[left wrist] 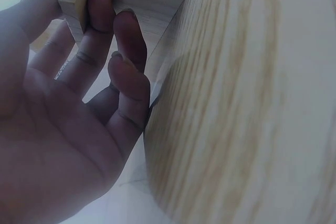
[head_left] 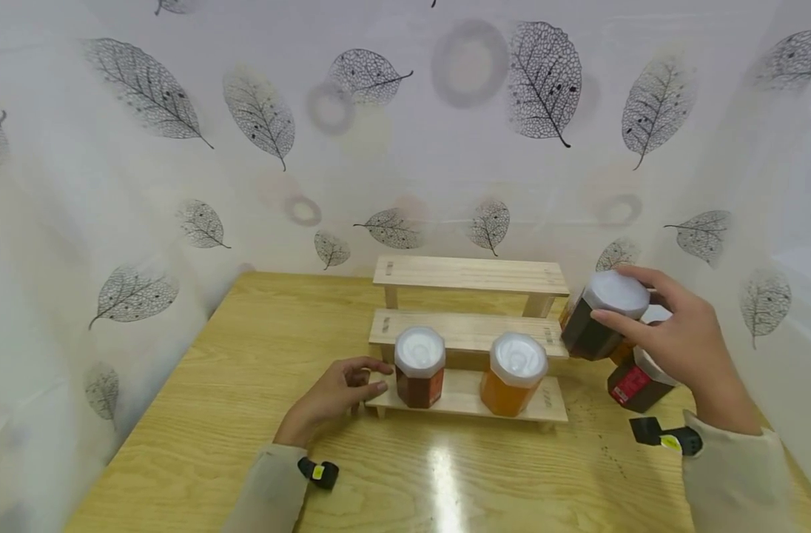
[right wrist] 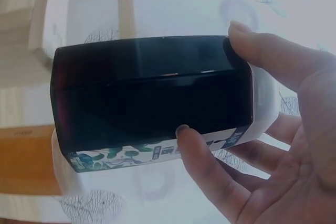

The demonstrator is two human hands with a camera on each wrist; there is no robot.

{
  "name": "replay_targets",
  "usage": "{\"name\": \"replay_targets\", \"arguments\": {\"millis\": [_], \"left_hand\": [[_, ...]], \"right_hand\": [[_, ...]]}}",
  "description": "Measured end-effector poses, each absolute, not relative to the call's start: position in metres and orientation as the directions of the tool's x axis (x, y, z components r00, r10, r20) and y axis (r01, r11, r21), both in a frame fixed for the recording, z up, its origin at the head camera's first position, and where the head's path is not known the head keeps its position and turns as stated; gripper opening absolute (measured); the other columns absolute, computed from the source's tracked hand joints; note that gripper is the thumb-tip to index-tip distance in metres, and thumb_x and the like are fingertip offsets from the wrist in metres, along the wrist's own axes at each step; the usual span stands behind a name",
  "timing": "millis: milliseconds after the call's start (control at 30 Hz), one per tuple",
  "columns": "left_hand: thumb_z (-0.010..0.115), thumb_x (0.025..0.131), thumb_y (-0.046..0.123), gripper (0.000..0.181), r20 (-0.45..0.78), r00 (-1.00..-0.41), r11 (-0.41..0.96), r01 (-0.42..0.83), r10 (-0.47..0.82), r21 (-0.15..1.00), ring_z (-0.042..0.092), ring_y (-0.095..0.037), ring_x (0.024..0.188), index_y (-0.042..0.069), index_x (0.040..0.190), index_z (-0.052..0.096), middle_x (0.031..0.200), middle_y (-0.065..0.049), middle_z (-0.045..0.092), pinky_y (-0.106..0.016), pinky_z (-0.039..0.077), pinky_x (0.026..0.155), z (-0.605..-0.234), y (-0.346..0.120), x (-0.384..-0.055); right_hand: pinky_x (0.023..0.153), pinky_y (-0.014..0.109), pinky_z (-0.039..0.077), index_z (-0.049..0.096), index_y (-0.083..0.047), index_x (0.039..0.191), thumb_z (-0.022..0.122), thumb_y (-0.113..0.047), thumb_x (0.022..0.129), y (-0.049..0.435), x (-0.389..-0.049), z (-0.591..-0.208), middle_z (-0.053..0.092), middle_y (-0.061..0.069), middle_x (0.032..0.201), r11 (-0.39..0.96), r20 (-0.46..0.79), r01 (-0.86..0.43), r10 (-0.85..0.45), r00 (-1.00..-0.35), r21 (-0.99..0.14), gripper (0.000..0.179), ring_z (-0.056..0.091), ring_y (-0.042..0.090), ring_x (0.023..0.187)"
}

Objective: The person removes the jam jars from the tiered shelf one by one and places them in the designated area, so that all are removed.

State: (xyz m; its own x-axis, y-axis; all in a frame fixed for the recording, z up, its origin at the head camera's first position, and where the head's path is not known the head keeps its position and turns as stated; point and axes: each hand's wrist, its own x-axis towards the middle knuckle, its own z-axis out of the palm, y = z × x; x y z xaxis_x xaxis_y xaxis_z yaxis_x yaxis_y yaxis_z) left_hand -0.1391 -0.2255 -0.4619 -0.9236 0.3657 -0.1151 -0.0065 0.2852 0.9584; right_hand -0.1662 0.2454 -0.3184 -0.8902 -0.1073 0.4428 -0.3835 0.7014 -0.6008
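In the head view, beige fabric sleeves (head_left: 266, 496) lie nearest, reaching in over a yellow wood-grain table (head_left: 232, 414). The right hand (head_left: 692, 348) grips a dark faceted jar with a white lid (head_left: 592, 326) near its top, tilted, beside the right end of a pale three-step wooden rack (head_left: 468, 274). The left hand (head_left: 332, 392), fingers loosely bent and holding nothing that shows, is at the rack's left end. With the hold so high, the jar might slip if the smooth lid slides in the fingers; its base could also knock the rack or the jars crowded close by. A careless move of the left fingers could nudge the red-brown faceted jar (head_left: 415, 389) just beside them. That jar and an amber-orange faceted jar (head_left: 508, 392) stand apart on the lowest step, both white-lidded, their contents colouring the walls; a dark jar with a red label (head_left: 638, 385) is under the right hand. In the left wrist view, fingertips overlap the rack's wood; whether they press it, I cannot tell. In the right wrist view, the held jar looks full and almost black, and an orange white-capped jar (right wrist: 26, 166) shows past its base.
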Motion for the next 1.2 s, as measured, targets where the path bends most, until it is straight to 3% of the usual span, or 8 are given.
{"name": "replay_targets", "arguments": {"millis": [200,300,433,533,667,800,1000,1200], "left_hand": [[0.072,0.1,0.022,0.031,-0.13,-0.929,0.288,-0.026,0.346,0.957,0.048,-0.015,0.065,0.011,0.129,0.069,0.077,-0.002,0.056,-0.026,0.047,0.054,-0.461,-0.225,-0.138],[0.073,0.1,0.022,0.03,-0.132,-0.93,0.288,-0.03,0.342,0.957,0.048,-0.016,0.065,0.012,0.128,0.07,0.078,-0.003,0.057,-0.026,0.047,0.055,-0.461,-0.225,-0.138],[0.073,0.1,0.023,0.031,-0.114,-0.931,0.288,-0.01,0.346,0.958,0.053,-0.016,0.079,0.011,0.129,0.07,0.105,-0.004,0.068,-0.028,0.049,0.067,-0.462,-0.225,-0.137],[0.073,0.1,0.024,0.032,-0.106,-0.934,0.289,-0.003,0.342,0.957,0.056,-0.016,0.091,0.011,0.128,0.07,0.129,-0.005,0.066,-0.03,0.049,0.076,-0.464,-0.225,-0.138],[0.074,0.099,0.024,0.031,-0.116,-0.935,0.293,-0.014,0.335,0.956,0.053,-0.016,0.085,0.014,0.128,0.071,0.126,-0.006,0.067,-0.028,0.047,0.071,-0.465,-0.225,-0.138],[0.074,0.099,0.024,0.03,-0.123,-0.935,0.297,-0.02,0.331,0.955,0.048,-0.015,0.078,0.014,0.127,0.071,0.119,-0.005,0.068,-0.026,0.045,0.065,-0.464,-0.224,-0.138],[0.073,0.1,0.023,0.031,-0.112,-0.933,0.296,-0.006,0.342,0.955,0.048,-0.013,0.075,0.011,0.129,0.07,0.119,-0.007,0.068,-0.026,0.045,0.063,-0.463,-0.224,-0.138],[0.072,0.1,0.022,0.03,-0.109,-0.93,0.287,-0.004,0.35,0.958,0.047,-0.012,0.07,0.014,0.129,0.07,0.114,-0.009,0.069,-0.025,0.045,0.058,-0.461,-0.224,-0.138]], "right_hand": [[0.064,0.005,0.04,0.059,-0.009,0.145,0.091,-0.016,0.082,0.255,-0.164,-0.33,0.062,0.028,0.128,0.722,0.44,-0.357,-0.08,-0.894,-0.593,0.071,0.045,-0.011,0.094],[0.064,0.005,0.043,0.058,-0.008,0.145,0.091,-0.017,0.082,0.255,-0.162,-0.338,0.06,0.029,0.131,0.717,0.43,-0.338,-0.058,-0.901,-0.61,0.072,0.051,-0.001,0.098],[0.066,0.004,0.042,0.058,-0.006,0.145,0.091,-0.019,0.082,0.254,-0.16,-0.349,0.058,0.027,0.134,0.724,0.445,-0.337,-0.047,-0.894,-0.602,0.071,0.058,0.025,0.101],[0.068,0.003,0.038,0.059,-0.003,0.142,0.091,-0.019,0.081,0.254,-0.16,-0.356,0.058,0.027,0.133,0.741,0.464,-0.346,-0.052,-0.884,-0.575,0.07,0.057,0.024,0.097],[0.063,0.006,0.038,0.059,0.0,0.141,0.092,-0.018,0.081,0.254,-0.16,-0.367,0.059,0.03,0.13,0.749,0.446,-0.33,-0.051,-0.893,-0.574,0.071,0.057,0.023,0.093],[0.06,0.01,0.039,0.055,0.001,0.145,0.09,-0.019,0.083,0.254,-0.16,-0.376,0.057,0.033,0.13,0.748,0.394,-0.307,-0.066,-0.917,-0.589,0.074,0.06,0.037,0.094],[0.054,0.023,0.051,0.043,0.003,0.153,0.083,-0.017,0.091,0.25,-0.16,-0.384,0.054,0.041,0.124,0.699,0.286,-0.276,-0.105,-0.952,-0.66,0.077,0.071,0.014,0.063],[0.057,0.028,0.056,0.038,0.005,0.154,0.081,-0.015,0.093,0.248,-0.161,-0.389,0.047,0.047,0.133,0.676,0.246,-0.266,-0.128,-0.961,-0.688,0.078,0.072,0.02,0.062]]}}
